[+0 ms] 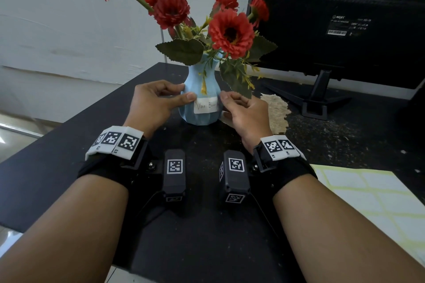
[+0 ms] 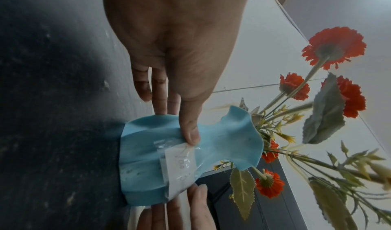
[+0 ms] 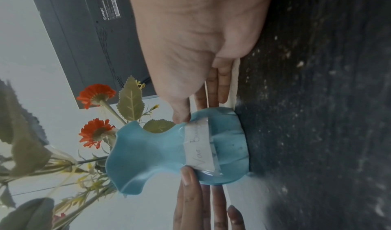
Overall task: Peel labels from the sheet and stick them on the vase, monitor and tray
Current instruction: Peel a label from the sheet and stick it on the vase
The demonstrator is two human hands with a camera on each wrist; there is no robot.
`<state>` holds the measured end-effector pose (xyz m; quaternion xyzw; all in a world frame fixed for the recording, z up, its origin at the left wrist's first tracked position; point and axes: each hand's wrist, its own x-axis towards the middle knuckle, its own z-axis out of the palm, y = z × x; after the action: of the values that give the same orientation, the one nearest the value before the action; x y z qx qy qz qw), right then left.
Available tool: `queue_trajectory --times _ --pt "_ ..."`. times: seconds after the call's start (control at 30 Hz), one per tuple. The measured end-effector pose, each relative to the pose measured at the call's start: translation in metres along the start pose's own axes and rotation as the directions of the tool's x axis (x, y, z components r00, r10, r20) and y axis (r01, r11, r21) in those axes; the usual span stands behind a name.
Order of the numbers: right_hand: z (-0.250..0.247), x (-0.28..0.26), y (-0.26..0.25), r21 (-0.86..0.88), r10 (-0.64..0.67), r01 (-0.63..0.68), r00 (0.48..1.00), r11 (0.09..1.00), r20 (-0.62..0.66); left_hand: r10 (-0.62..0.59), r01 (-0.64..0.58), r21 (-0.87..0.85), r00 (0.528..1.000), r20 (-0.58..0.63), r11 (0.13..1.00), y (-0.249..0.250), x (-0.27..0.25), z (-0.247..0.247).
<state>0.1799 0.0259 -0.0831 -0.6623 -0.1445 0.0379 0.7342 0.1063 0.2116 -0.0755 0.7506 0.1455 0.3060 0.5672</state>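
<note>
A light blue vase (image 1: pixel 202 117) with red flowers stands on the black table. A white handwritten label (image 1: pixel 205 105) lies across its front. My left hand (image 1: pixel 185 92) holds the vase's left side, its thumb on the label's upper left corner. My right hand (image 1: pixel 231 100) holds the right side, thumb at the label's right end. In the left wrist view the left hand's thumb (image 2: pixel 191 136) presses beside the label (image 2: pixel 180 166), with the fingers behind the vase (image 2: pixel 143 150). In the right wrist view the right hand's thumb (image 3: pixel 182 115) touches the end of the label (image 3: pixel 200 146).
The label sheet (image 1: pixel 372 193) lies at the right front of the table. A black monitor (image 1: pixel 345 18) on a stand (image 1: pixel 319 99) shows its back at the far right. A beige rough-edged mat (image 1: pixel 276 110) lies just right of the vase. The table's left edge runs diagonally.
</note>
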Motion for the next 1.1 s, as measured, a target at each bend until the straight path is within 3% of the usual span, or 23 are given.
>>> queue_trajectory --times 0.6,0.83,0.97,1.1 --pt "-0.008 0.002 -0.006 -0.175 -0.041 0.061 0.993 0.983 0.111 0.033 -0.032 0.069 0.999 -0.013 0.997 0.001 0.003 -0.005" --pt "-0.008 0.007 0.005 -0.381 -0.043 0.134 0.97 0.915 0.24 0.009 -0.01 0.004 0.996 0.091 1.0 0.001 -0.004 -0.014" --pt "-0.007 0.01 0.01 -0.29 -0.008 0.066 0.98 0.955 0.198 -0.017 0.02 -0.036 0.996 0.086 0.999 0.002 -0.004 -0.013" --pt "-0.009 0.011 0.011 -0.202 0.031 -0.027 0.999 0.979 0.018 -0.006 0.009 -0.025 0.993 0.114 1.0 0.004 -0.006 -0.013"
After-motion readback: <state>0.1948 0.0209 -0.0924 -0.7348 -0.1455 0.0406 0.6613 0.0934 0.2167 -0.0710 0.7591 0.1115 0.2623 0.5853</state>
